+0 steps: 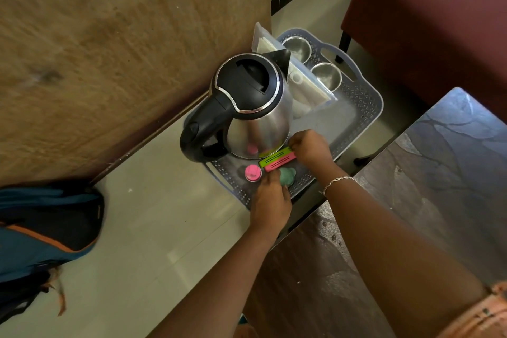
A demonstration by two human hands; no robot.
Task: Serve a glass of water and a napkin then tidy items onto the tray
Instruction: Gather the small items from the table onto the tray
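On the tray, flat bars lie side by side between the left hand and the right hand. A small cap sits just left of the left hand. The kettle stands beyond both hands, with a packet and cups behind it.

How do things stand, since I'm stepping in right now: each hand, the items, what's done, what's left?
Left hand: fingers at the teal round piece; whether they grip it is unclear.
Right hand: pinches the end of the green and pink clips, which lie in front of the kettle.
On the grey tray: kettle, two steel cups, clear pouch, pink cap, clips, teal piece.
Done: those items are on the tray.
Left: release the clips. No served glass or napkin is in view, so check.
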